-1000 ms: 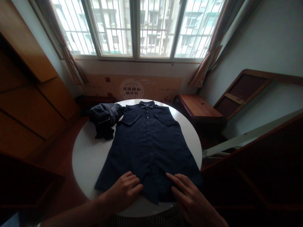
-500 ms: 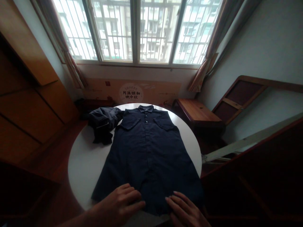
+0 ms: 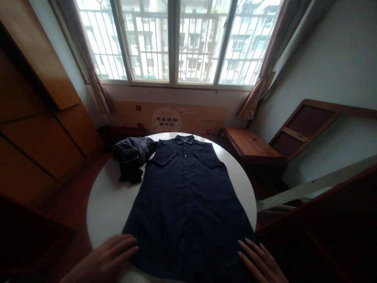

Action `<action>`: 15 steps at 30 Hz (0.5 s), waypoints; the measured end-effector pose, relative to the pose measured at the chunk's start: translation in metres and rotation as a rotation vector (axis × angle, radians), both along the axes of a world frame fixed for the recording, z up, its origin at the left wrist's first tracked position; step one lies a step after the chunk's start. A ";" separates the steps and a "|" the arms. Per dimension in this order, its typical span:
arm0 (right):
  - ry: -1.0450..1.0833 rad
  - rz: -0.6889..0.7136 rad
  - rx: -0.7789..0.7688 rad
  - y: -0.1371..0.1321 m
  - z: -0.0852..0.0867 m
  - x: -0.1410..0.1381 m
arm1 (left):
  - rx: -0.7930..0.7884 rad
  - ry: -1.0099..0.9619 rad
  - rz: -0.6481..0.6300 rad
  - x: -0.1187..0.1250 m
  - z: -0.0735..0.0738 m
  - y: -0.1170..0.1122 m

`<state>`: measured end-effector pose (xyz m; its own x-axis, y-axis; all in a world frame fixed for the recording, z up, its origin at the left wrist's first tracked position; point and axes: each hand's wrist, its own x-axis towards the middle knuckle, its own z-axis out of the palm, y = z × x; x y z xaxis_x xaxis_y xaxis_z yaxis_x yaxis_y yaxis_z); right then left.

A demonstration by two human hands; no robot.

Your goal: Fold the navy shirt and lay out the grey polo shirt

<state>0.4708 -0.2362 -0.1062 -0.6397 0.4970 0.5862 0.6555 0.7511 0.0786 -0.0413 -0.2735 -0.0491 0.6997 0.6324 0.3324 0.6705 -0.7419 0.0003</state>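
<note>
A dark navy sleeveless button-up shirt point(image 3: 187, 200) lies flat, front up, on a round white table point(image 3: 107, 196), collar toward the window. My left hand point(image 3: 110, 255) rests flat and open at the shirt's lower left corner, fingertips touching the hem edge. At the lower right corner my right hand point(image 3: 260, 261) lies flat with fingers stretched out on the fabric edge. Neither hand holds anything.
A crumpled dark garment point(image 3: 131, 155) sits on the table's far left, beside the shirt's shoulder. A low wooden bench point(image 3: 250, 143) stands to the right, a wooden panel point(image 3: 306, 125) leans on the wall, and wooden cabinets point(image 3: 38, 129) line the left.
Both hands slid outward from the middle of the shirt's hem to its two lower corners. The camera view tilted slightly, and the shirt lies smoother.
</note>
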 end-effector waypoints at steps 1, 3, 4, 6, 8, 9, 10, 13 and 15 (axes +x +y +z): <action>0.042 -0.020 -0.024 0.000 -0.003 0.004 | 0.015 0.015 0.022 -0.009 -0.005 0.000; 0.126 -0.063 -0.105 0.000 -0.006 0.009 | 0.023 0.028 0.065 -0.021 -0.014 0.001; 0.156 -0.078 -0.146 0.001 -0.006 0.011 | 0.022 0.027 0.070 -0.025 -0.017 0.003; 0.148 -0.050 -0.211 0.005 -0.002 0.015 | 0.021 0.013 0.063 -0.030 -0.020 0.005; 0.091 0.022 -0.239 0.008 0.003 0.020 | 0.025 -0.013 0.062 -0.032 -0.020 0.008; 0.067 0.056 -0.242 0.009 0.005 0.022 | 0.028 -0.032 0.063 -0.033 -0.020 0.008; 0.053 0.071 -0.247 0.010 0.007 0.024 | 0.027 -0.053 0.065 -0.034 -0.020 0.009; 0.062 0.064 -0.242 0.010 0.011 0.028 | 0.014 -0.130 0.038 -0.035 -0.021 0.010; 0.061 0.070 -0.237 0.010 0.013 0.030 | -0.023 -0.178 0.023 -0.036 -0.023 0.012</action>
<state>0.5011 -0.2262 -0.0934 -0.6440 0.5812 0.4974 0.5997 0.7873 -0.1435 -0.0774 -0.2613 -0.0719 0.6164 0.6566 0.4346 0.6752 -0.7248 0.1374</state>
